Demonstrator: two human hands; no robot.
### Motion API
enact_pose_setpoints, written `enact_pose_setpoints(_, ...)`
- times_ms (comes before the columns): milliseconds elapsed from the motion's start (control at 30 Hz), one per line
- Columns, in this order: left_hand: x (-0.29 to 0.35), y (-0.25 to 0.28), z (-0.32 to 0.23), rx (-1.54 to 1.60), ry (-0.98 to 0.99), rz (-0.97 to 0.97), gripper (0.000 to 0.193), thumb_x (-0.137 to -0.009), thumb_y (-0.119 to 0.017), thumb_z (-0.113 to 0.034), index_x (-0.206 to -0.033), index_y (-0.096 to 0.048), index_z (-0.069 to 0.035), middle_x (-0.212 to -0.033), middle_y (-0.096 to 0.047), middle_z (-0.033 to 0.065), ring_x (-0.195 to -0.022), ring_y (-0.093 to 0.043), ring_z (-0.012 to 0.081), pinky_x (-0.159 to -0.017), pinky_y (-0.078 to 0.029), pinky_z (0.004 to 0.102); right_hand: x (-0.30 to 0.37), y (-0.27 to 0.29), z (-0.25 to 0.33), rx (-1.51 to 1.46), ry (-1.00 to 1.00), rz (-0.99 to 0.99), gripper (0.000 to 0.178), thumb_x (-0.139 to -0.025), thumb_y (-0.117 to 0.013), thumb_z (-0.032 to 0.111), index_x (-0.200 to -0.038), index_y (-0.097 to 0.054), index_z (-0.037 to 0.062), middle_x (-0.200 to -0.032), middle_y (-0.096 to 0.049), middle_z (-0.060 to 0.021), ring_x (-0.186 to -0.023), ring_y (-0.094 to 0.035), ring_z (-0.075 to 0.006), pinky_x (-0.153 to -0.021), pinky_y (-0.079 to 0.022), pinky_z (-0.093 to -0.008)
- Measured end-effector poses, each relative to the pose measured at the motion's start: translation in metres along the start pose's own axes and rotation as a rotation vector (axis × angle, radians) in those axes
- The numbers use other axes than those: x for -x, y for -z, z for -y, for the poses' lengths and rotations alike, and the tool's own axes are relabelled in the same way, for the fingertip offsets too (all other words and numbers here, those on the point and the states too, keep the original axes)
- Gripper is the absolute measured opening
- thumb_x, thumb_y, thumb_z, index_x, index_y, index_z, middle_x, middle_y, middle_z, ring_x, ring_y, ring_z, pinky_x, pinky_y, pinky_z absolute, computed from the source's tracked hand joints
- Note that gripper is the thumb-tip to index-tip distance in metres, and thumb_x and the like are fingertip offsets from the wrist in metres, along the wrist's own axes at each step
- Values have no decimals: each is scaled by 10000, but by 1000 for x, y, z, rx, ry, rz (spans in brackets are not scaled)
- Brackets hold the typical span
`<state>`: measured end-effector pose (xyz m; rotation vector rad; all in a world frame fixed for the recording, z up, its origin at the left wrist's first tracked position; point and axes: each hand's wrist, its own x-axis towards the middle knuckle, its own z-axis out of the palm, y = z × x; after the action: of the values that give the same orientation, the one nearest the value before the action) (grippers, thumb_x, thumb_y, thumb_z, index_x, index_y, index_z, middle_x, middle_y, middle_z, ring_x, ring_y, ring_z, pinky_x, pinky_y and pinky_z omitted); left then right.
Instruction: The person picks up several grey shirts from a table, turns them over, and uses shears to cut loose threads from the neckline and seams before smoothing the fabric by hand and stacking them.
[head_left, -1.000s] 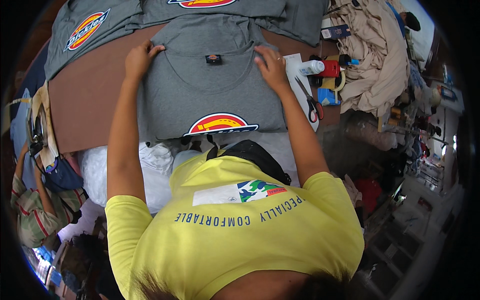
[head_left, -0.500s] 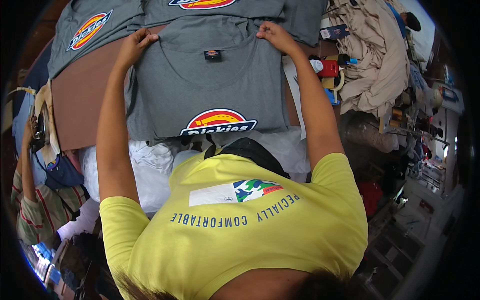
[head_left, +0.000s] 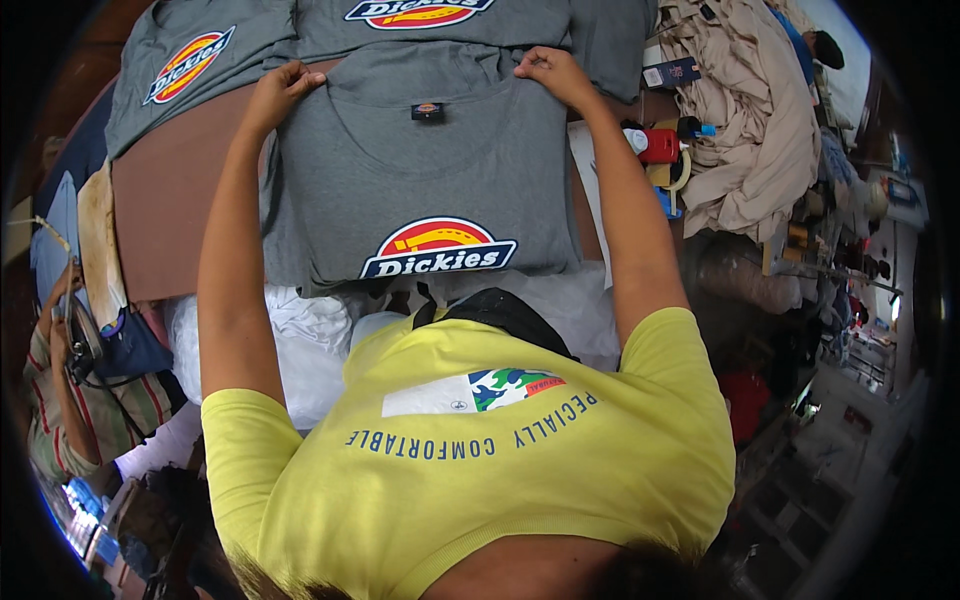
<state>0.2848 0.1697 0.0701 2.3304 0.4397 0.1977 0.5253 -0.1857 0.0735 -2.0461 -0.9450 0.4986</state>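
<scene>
A grey T-shirt [head_left: 420,185] lies spread before me on a brown table [head_left: 165,215], its neckline at the far end and a red, yellow and blue logo near the closest edge. My left hand [head_left: 287,86] pinches its left shoulder by the collar. At the opposite shoulder, the fingers of my right hand [head_left: 553,74] are closed on the fabric. A small dark neck label [head_left: 428,112] shows inside the collar. The near edge of the shirt hangs at the table's front.
More grey shirts [head_left: 240,40] lie along the far side. To the right are a heap of beige cloth [head_left: 755,130], a dark hang tag [head_left: 671,73] and a red-and-white bottle [head_left: 655,145]. White plastic bags [head_left: 260,345] sit below the table edge. A co-worker's hands hold an iron [head_left: 83,335] at left.
Both my hands keep their grip on the shoulders, and the shirt's near edge lies a little flatter, showing more of the logo. At left the co-worker's iron and arms have shifted nearer.
</scene>
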Motion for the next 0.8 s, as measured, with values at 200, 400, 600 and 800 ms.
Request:
enact_pose_setpoints(200,-4,47,-33,11,-117,-84,341,-834,-595,-374,-755,-545,-46,-627,-454,-51,-608,-378,38,-562,-318,193,-12,38,45,47,118,-43,202,-786,-658,220,-864,-626,37,-767,-657,-26,-714,-588,-66,-673,-437,-201)
enact_pose_setpoints(400,-17,84,-76,-25,-221,-162,343,-824,-598,-378,-774,-545,-43,-624,-458,-39,-602,-391,45,-552,-330,204,-9,77,89,89,235,-161,240,-807,-637,273,-912,-634,58,-823,-652,-6,-783,-585,-63,-716,-436,-193)
enact_pose_setpoints(600,46,124,-110,-76,-187,120,359,-709,-706,-286,-894,-530,-33,-696,-501,-17,-699,-443,78,-639,-370,218,53,87,147,119,-68,298,263,-717,-696,225,-906,-632,53,-781,-633,-17,-788,-584,-88,-720,-441,-228)
enact_pose_setpoints(800,151,196,-213,-4,-479,863,583,-421,-840,-267,-887,-599,-12,-784,-624,62,-748,-585,179,-704,-457,288,144,135,259,183,197,925,268,-606,-736,117,-816,-626,-8,-717,-639,-81,-650,-590,-132,-614,-462,-280)
